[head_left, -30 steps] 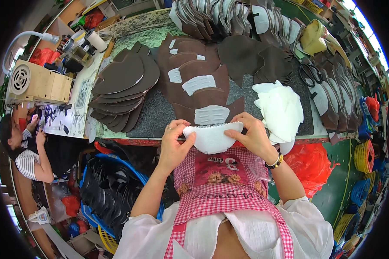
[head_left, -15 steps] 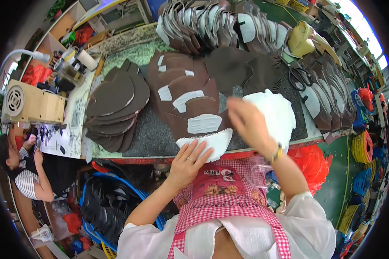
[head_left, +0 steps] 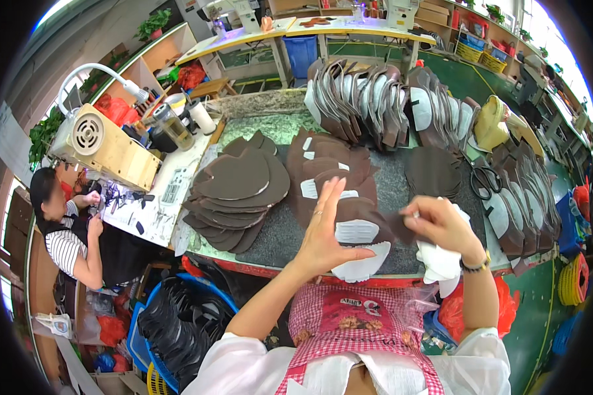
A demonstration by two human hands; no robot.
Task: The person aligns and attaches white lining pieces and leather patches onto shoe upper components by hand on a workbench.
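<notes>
My left hand (head_left: 321, 237) is raised over the row of overlapping brown cut pieces, fingers stretched and thumb spread, holding nothing. White patches lie on those brown pieces (head_left: 326, 148); the nearest white piece (head_left: 364, 263), with a jagged edge, sits at the table's front edge below my left thumb. My right hand (head_left: 445, 227) is closed in a pinch on a dark brown piece (head_left: 398, 228), which is smeared by motion. Beneath that hand lies a heap of white pieces (head_left: 439, 263), partly hidden. Farther back is a stack of dark brown pieces (head_left: 433, 171).
Another brown stack (head_left: 237, 181) stands at the left. Bundles of brown and white pieces (head_left: 359, 102) line the back, with more at the right beside black-handled scissors (head_left: 485, 180). A co-worker (head_left: 66, 224) sits at the left near a beige machine (head_left: 105, 145). A blue basket (head_left: 178, 329) stands below.
The view has tilted up, showing more of the room. My left hand has lifted off the nearest white piece. My right hand, blurred before, now pinches a brown piece above the white heap.
</notes>
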